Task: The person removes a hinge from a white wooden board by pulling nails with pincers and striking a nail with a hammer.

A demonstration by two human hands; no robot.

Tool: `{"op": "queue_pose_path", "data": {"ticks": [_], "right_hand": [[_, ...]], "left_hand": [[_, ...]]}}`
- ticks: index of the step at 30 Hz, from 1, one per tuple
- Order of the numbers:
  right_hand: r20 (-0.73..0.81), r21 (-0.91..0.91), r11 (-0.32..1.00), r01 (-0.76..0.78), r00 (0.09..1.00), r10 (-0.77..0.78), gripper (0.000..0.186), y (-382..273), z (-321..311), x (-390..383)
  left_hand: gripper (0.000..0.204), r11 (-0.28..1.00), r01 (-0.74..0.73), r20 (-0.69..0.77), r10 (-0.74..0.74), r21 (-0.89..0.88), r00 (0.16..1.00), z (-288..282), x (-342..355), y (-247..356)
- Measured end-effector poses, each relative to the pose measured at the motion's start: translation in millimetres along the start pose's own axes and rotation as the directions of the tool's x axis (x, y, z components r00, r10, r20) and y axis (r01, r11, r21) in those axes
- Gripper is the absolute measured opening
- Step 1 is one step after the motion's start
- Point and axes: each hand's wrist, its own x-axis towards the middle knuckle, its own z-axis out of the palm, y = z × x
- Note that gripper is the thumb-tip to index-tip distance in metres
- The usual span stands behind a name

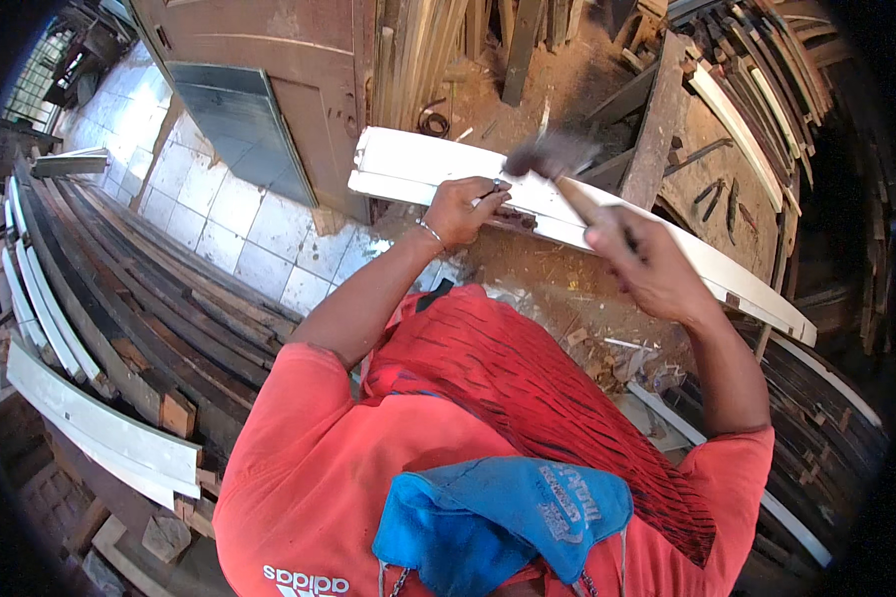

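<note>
A long white-painted wooden board (pixel 423 159) lies crosswise in front of me, running from the upper middle down to the right. My left hand (pixel 460 211) rests at the board, its fingers closed around a short, slim metal punch-like tool (pixel 490 191) whose exact kind I cannot make out. My right hand (pixel 649 261) is wrapped around the wooden handle of a hammer (pixel 579 199). The hammer's dark head is smeared by motion, just above and to the right of my left fingers. A dark recess shows in the board's near edge beside my left hand.
Stacked long timbers (pixel 159 298) fill the left side, with white boards (pixel 100 423) near them. A brown door (pixel 269 60) and a dark panel (pixel 239 119) stand beyond. Pliers (pixel 709 197) and other tools lie on a wooden surface (pixel 692 234) at right. Wood scraps litter the floor.
</note>
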Motion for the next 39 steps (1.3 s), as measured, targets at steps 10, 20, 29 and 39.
{"op": "queue_pose_path", "data": {"ticks": [10, 20, 29, 39], "right_hand": [[0.067, -0.201, 0.964, -0.175, 0.979, 0.192, 0.058, 9, 2, 43], [-0.048, -0.286, 0.955, 0.079, 0.994, -0.096, 0.049, 44, 29, 30], [-0.376, 0.315, 0.935, -0.163, 0.883, 0.281, 0.056, 163, 26, 68], [-0.510, -0.210, 0.959, -0.189, 0.858, 0.058, 0.073, 290, 85, 100]], "left_hand": [[0.020, 0.981, -0.028, 0.163, -0.003, 0.193, 0.987, -8, 21, -7], [0.021, 0.983, 0.051, 0.189, -0.084, 0.176, 0.978, -3, 11, -8], [0.040, 0.984, -0.040, 0.166, 0.011, 0.174, 0.986, -28, 42, 40], [0.025, 0.436, -0.696, 0.774, -0.569, 0.570, 0.277, 18, 113, 85]]}}
